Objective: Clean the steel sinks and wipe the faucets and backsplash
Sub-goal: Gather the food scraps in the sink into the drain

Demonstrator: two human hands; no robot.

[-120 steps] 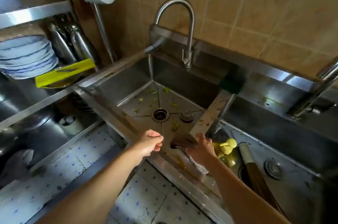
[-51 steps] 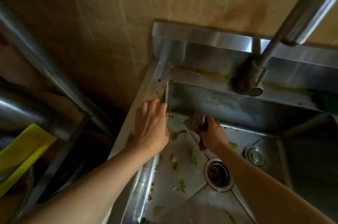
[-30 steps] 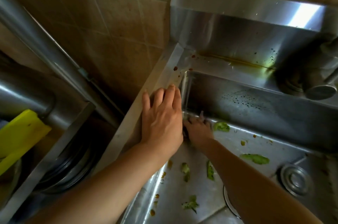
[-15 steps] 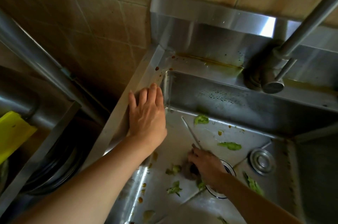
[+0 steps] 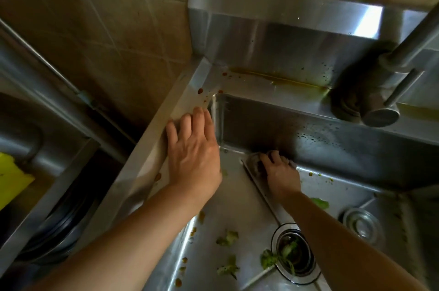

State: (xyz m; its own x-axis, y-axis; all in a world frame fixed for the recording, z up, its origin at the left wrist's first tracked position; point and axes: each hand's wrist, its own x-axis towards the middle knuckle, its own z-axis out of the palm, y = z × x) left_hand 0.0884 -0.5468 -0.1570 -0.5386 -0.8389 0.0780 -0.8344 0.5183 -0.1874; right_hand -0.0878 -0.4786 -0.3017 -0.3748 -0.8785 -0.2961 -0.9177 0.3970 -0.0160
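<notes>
While the left hand (image 5: 193,155) lies flat, fingers straight, on the stainless steel sink's left rim (image 5: 152,148), the right hand (image 5: 280,172) grips a grey scrubbing pad (image 5: 255,162) in the basin's far-left corner, green vegetable scraps (image 5: 228,238) lying nearer, toward the round drain (image 5: 294,255).

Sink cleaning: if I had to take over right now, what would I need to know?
Left hand lies flat on the sink's left rim. Right hand grips a scrubber at the basin's back edge.
Done: nothing looks finished.
Left: green scraps on the basin floor and in the drain, red spots and a yellow streak on the back ledge, then the faucet and backsplash.
</notes>
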